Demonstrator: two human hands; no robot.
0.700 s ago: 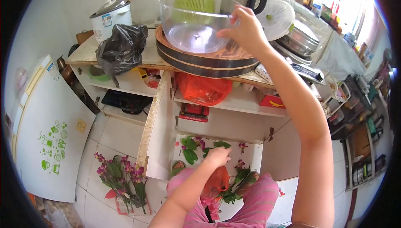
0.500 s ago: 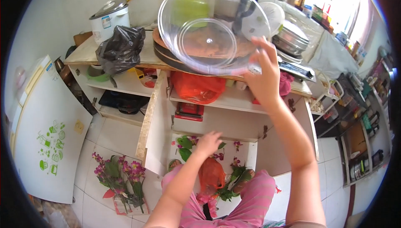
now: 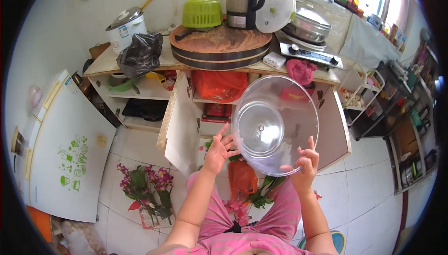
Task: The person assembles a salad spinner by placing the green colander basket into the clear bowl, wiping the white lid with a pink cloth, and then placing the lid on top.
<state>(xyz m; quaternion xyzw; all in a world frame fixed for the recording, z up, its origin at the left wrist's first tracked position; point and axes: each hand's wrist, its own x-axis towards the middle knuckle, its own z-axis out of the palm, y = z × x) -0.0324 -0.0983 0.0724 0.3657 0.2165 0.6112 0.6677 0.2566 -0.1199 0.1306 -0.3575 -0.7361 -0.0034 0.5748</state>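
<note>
A large clear plastic bowl (image 3: pixel 261 131) is tilted in front of me, above my lap. My right hand (image 3: pixel 304 165) grips its lower right rim, thumb showing through the clear wall. My left hand (image 3: pixel 218 152) has its fingers spread beside the bowl's left edge; whether a fingertip touches it I cannot tell. Beneath the bowl, an orange plastic bag (image 3: pixel 241 178) lies between my knees, with pink flowers (image 3: pixel 239 210) and green leaves near it. Behind the bowl, the open cabinet holds a red plastic bag (image 3: pixel 220 86) on its shelf.
Open cabinet doors stand left (image 3: pixel 179 122) and right (image 3: pixel 332 131). On the counter are a round wooden chopping board (image 3: pixel 219 45), a green basket (image 3: pixel 201 14), a blender (image 3: pixel 240 3), an induction cooker (image 3: pixel 310 55) and a black bag (image 3: pixel 140 54). Purple flowers (image 3: pixel 148 185) lie on the floor by the fridge (image 3: pixel 70 161).
My right hand has brought the bowl down from above the counter to in front of the cabinet. My left hand has risen from the flowers to the bowl's side.
</note>
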